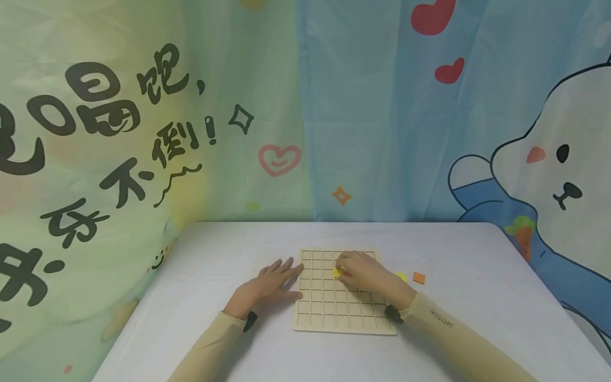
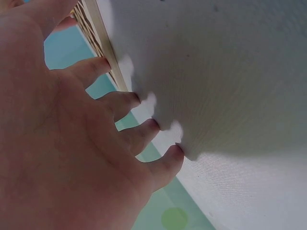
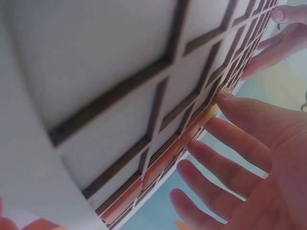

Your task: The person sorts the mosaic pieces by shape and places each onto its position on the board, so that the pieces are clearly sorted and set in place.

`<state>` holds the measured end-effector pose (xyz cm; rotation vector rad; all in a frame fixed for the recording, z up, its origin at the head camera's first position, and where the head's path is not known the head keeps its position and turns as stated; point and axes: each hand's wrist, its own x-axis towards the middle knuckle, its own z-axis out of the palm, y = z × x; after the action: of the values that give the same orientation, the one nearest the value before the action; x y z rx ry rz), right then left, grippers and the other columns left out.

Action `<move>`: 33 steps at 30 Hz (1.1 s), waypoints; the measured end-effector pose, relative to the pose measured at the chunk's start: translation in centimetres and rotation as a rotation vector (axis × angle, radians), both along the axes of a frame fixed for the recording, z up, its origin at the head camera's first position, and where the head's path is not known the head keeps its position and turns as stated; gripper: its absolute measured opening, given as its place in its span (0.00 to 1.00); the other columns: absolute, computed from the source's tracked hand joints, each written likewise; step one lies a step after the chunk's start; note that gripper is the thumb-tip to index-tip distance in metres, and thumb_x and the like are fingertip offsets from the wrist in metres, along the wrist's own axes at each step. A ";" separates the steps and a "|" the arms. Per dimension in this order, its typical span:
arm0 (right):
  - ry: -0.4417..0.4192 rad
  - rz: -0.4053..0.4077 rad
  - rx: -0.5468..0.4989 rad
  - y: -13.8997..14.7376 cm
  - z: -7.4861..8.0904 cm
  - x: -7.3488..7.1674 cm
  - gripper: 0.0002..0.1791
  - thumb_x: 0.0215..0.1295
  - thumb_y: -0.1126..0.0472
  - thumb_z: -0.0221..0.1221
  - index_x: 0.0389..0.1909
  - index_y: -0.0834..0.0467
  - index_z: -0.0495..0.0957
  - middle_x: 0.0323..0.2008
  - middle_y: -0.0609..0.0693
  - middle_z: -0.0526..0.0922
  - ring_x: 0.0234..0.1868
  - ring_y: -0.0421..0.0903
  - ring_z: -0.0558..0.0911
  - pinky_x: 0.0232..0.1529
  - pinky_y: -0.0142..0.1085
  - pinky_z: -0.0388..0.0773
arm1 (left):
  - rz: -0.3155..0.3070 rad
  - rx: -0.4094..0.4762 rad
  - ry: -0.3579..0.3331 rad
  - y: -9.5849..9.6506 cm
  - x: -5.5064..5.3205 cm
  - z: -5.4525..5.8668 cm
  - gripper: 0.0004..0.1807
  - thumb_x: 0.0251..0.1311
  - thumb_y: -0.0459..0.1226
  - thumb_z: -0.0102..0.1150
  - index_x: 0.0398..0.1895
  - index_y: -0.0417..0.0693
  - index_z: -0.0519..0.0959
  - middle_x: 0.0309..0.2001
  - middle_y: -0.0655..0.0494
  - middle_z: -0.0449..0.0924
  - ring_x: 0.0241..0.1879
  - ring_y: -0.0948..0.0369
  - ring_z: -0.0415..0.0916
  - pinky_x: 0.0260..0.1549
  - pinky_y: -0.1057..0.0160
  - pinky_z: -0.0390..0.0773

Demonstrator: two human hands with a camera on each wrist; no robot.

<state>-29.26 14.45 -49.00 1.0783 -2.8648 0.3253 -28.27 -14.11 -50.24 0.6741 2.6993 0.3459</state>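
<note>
A pale wooden grid board lies on the white table. Over its upper middle is my right hand, pinching a yellow square tile between thumb and index finger. The other fingers extend beside it in the right wrist view. Orange tiles sit in a row of the grid along from the yellow one; in the head view the right hand covers them. My left hand is spread at the board's left side, its thumb and index fingertip at the edge, the other fingertips on the table.
Right of the board, a loose yellow tile lies partly behind the right wrist, with an orange tile beside it. A printed curtain hangs behind the table's far edge. Both wrists wear small dark devices.
</note>
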 end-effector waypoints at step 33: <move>0.006 0.012 0.000 0.7 0.5 0.5 0.06 0.62 0.58 0.69 0.35 0.55 0.82 0.34 0.45 0.81 0.29 0.38 0.72 0.32 0.35 0.72 | 0.001 -0.002 -0.002 0.0 -0.1 -0.2 0.44 0.65 0.65 0.52 0.80 0.62 0.54 0.82 0.49 0.47 0.80 0.42 0.44 0.76 0.38 0.51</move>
<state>-28.72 15.20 -48.55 1.0945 -2.8544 0.3231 -28.34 -14.09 -50.42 0.6714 2.6981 0.3436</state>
